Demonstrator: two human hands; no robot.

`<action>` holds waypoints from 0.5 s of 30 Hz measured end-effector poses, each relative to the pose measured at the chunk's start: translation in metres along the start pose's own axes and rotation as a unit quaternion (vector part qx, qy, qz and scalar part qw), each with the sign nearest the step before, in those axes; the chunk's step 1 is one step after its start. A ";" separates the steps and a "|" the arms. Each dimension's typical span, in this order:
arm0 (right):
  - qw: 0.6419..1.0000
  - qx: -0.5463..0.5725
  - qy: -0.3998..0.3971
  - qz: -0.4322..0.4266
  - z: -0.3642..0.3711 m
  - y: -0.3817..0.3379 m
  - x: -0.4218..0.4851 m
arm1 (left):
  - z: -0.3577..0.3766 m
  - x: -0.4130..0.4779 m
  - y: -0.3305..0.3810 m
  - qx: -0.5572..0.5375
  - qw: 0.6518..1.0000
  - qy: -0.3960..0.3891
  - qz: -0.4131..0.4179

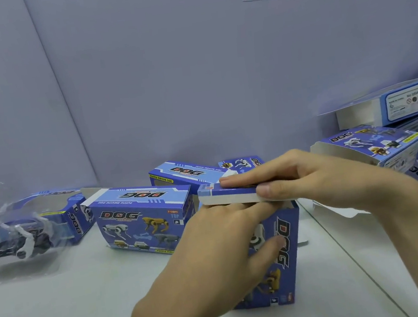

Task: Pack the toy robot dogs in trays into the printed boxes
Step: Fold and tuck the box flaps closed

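A blue printed "DOG" box point(286, 260) stands on end in the middle of the white table. My left hand point(211, 260) grips its side, thumb across the printed front. My right hand point(313, 181) pinches the box's top lid flap point(228, 196), which lies nearly level over the opening. What is inside the box is hidden. At the far left a white and black toy robot dog point(18, 244) lies in a clear plastic tray.
A printed box point(141, 219) lies on its side behind my left hand, with two more point(186, 173) behind it and another point(74, 220) by the toy. Several boxes point(372, 146) are stacked at the right. A grey wall stands close behind.
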State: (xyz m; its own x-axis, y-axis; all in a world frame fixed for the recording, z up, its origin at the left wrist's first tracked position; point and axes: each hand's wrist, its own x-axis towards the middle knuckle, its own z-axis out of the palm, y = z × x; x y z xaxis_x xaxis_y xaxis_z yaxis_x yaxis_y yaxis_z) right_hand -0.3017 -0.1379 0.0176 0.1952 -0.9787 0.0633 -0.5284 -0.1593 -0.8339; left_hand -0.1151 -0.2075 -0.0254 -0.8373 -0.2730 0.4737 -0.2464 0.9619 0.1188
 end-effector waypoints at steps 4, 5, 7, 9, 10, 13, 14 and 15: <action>0.999 -0.010 0.026 -0.034 0.001 0.007 0.000 | -0.003 -0.004 0.009 0.034 0.999 -0.017 -0.005; 0.998 -0.006 0.035 -0.043 0.001 0.009 -0.001 | -0.004 -0.005 0.013 0.047 0.999 -0.026 -0.003; 0.997 -0.008 0.043 -0.058 0.001 0.012 -0.002 | -0.008 -0.007 0.023 0.062 0.996 -0.069 -0.008; 0.997 -0.030 0.041 -0.065 0.001 0.013 -0.002 | -0.012 -0.009 0.031 0.065 0.989 -0.130 -0.017; 0.996 -0.043 0.039 -0.063 0.001 0.013 -0.002 | -0.014 -0.011 0.034 0.063 0.985 -0.159 -0.024; 0.994 -0.073 0.058 -0.063 0.004 0.009 -0.001 | -0.017 -0.012 0.039 0.051 0.974 -0.217 -0.047; 0.992 -0.088 0.068 -0.065 0.005 0.007 -0.001 | -0.017 -0.012 0.040 0.053 0.971 -0.227 -0.051; 0.989 -0.105 0.076 -0.066 0.006 0.006 -0.001 | -0.017 -0.012 0.041 0.054 0.968 -0.242 -0.049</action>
State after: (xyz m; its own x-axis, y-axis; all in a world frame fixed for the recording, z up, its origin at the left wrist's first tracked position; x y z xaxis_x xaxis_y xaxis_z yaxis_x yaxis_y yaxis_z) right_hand -0.3000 -0.1370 0.0091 0.1562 -0.9534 0.2583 -0.6693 -0.2945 -0.6821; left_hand -0.1067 -0.1645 -0.0120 -0.9314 -0.3641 -0.0026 -0.3639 0.9306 0.0382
